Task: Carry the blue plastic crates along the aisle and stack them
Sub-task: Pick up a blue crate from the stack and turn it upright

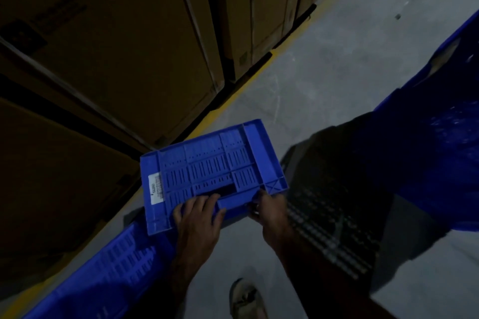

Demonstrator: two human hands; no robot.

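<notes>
blue crate (212, 163) held: left hand (198, 217) fingers (207, 201) curled in handle slot, right hand (270, 208) grips rim

A white paper sticker (155, 189) on the blue slotted plastic crate (212, 171), just left of the left hand (198, 217), carries print too blurred to read. Dark marks on the brown cardboard boxes (116, 33) above it are illegible too.

Free room, as we see it: open grey floor (337, 46) runs ahead between cardboard boxes (116, 46) walling the left and tall blue crates (440, 150) closing the right. The carried crate (212, 171) fills the middle; a dark slotted crate (337, 202) and a low blue crate (108, 267) narrow the near passage.
</notes>
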